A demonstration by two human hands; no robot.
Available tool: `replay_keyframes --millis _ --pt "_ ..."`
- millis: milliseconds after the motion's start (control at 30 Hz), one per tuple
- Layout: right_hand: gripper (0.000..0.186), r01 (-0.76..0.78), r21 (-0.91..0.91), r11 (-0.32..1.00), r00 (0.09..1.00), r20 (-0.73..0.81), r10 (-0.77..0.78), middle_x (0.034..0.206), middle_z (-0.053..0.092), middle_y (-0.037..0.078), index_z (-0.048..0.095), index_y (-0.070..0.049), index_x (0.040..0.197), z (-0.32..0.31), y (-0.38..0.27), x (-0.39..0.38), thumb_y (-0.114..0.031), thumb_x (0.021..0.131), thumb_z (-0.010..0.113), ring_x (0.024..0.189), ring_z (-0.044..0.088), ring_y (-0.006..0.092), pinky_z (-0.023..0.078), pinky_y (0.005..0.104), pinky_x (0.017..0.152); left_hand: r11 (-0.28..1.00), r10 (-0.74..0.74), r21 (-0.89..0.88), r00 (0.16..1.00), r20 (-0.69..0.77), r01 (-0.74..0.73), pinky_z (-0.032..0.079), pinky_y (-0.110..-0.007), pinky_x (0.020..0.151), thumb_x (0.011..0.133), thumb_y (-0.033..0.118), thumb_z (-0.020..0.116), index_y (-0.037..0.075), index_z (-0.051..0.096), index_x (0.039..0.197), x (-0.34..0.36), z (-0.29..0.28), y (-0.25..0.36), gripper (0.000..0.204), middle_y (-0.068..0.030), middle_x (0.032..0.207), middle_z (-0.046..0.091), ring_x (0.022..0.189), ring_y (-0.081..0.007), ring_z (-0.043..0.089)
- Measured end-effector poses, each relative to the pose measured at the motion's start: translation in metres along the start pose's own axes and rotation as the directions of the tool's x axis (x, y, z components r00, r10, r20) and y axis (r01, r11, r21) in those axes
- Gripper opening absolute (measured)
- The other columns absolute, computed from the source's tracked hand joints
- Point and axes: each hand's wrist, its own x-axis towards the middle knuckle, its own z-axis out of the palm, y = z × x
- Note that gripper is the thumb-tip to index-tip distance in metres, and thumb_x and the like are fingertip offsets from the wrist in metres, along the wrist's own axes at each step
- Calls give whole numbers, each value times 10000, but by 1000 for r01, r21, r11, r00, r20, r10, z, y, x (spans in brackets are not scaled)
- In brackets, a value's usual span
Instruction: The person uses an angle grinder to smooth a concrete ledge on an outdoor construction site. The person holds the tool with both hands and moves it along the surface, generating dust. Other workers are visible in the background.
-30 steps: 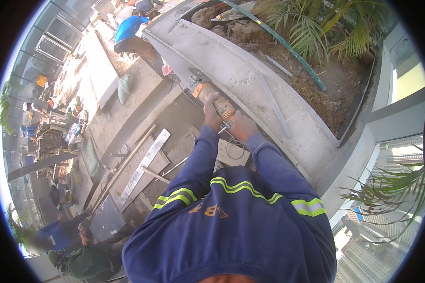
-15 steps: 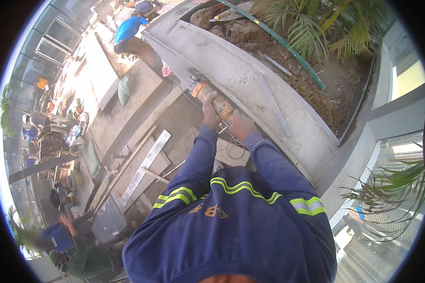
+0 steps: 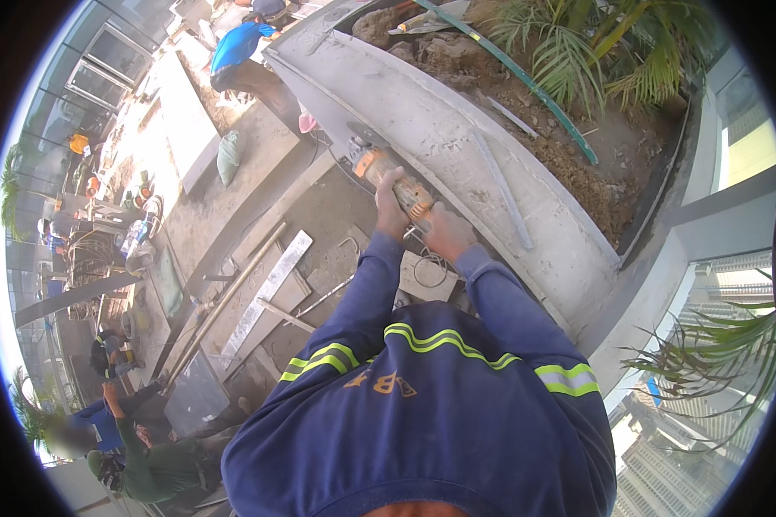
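Holding a dusty orange-and-grey angle grinder well ahead of the chest, near the left edge of a curved, pale grey concrete ledge. Wrapping the left hand around the front part of the tool's body, just behind its orange collar, with the grip closing firmly on it. Closing the right hand around the rear end, with the grip narrowing onto the same tool. Reaching forward with both arms in long navy-blue sleeves. Pointing the dark, round disc away from the body, beside the ledge, but leaving any contact between disc and concrete impossible to tell. Working with a thin, straight, pale strip lying on the ledge, right of the grinder. Facing a bed of brown soil beyond the ledge, with a long, narrow green bar crossing it and green palm fronds hanging over it. Having a long white board and a slim tan pole lying side by side on the ground to the left.
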Motion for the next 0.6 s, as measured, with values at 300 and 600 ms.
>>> replay_keyframes --millis 300,600 --pt "436 0 -4 1000 1000 27 0 965 721 274 525 19 1084 0 -2 -3 -308 858 704 932 716 441 572 517 805 999 -20 49 1000 -2 20 605 -462 710 873 219 658 62 579 1086 -2 -5 1 276 -107 923 650 796 -273 690" --pt "392 2 4 1000 1000 1 -2 977 717 280 525 9 1081 -2 -2 -1 -244 836 696 919 718 434 572 520 801 1000 -23 -3 1000 -1 23 586 -465 638 849 208 710 62 565 1036 2 -3 -1 278 -116 863 606 726 -287 663"
